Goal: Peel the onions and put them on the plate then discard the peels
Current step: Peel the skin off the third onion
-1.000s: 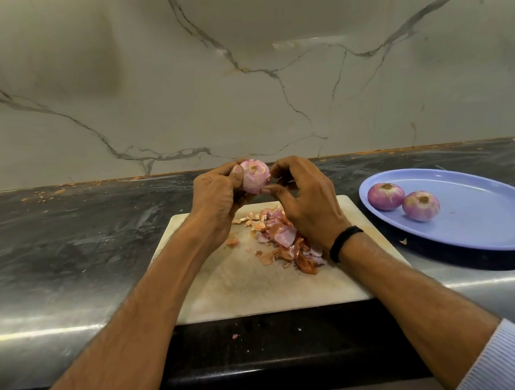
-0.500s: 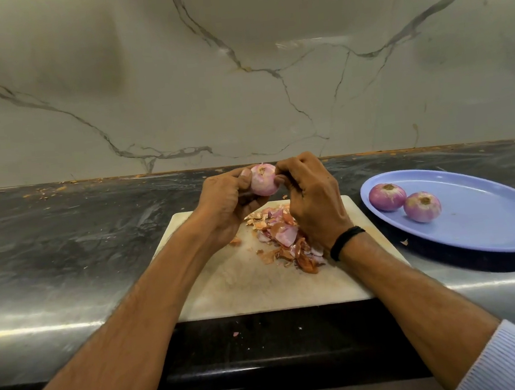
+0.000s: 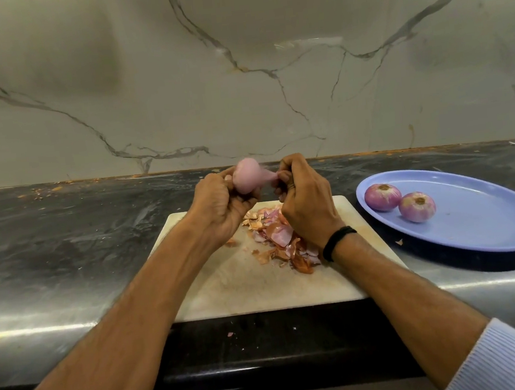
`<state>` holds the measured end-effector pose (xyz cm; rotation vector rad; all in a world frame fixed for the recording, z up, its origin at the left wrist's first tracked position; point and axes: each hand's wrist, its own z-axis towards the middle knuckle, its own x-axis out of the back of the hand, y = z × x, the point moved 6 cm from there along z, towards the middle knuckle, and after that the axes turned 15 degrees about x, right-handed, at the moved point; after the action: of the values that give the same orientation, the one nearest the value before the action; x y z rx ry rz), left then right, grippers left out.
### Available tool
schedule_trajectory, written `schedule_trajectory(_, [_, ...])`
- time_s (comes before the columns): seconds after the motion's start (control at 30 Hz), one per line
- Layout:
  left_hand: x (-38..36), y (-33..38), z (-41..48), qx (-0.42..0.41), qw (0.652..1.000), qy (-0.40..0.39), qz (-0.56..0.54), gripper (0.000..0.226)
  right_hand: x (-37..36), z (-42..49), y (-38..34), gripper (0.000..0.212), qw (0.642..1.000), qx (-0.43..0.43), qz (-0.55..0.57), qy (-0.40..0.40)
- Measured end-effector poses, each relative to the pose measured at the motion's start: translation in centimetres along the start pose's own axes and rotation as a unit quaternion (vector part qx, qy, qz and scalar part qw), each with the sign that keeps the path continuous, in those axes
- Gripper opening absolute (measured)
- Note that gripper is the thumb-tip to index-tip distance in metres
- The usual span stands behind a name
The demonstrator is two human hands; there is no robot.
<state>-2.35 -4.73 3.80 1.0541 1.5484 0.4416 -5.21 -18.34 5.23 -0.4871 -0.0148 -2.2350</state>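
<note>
My left hand (image 3: 219,204) grips a pale pink onion (image 3: 245,176) above the far edge of the white cutting board (image 3: 233,288). My right hand (image 3: 304,199) pinches a strip of pink skin (image 3: 269,177) that stretches from the onion to its fingertips. A heap of onion peels (image 3: 281,239) lies on the board under my hands. To the right, a blue plate (image 3: 485,220) holds two peeled onions, one on the left (image 3: 382,197) and one beside it (image 3: 417,207).
The board lies on a dark marble counter (image 3: 66,244) with a marble wall behind. Small peel scraps dot the back edge of the counter (image 3: 45,191), and the dark ledge (image 3: 232,334) below the board.
The onion has been turned in my left hand, hiding its cut end. My right hand has pulled away to the right, drawing a strip of skin off the onion.
</note>
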Motion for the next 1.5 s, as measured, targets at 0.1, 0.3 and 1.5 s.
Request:
schedule_trajectory(0.1, [-0.1, 0.3, -0.1, -0.010, 1.000, -0.003, -0.004, 0.038, 0.1, -0.1, 0.5, 0.017, 1.000, -0.024, 0.007, 0.008])
schedule_trajectory(0.3, [0.0, 0.0, -0.3, -0.011, 0.993, 0.020, 0.116, 0.043, 0.5, -0.3, 1.3, 0.013, 0.997, -0.062, -0.013, 0.048])
schedule_trajectory(1.5, [0.4, 1.4, 0.7, -0.173, 0.955, 0.018, 0.239, 0.020, -0.3, -0.1, 0.2, 0.020, 0.997, 0.046, -0.045, -0.035])
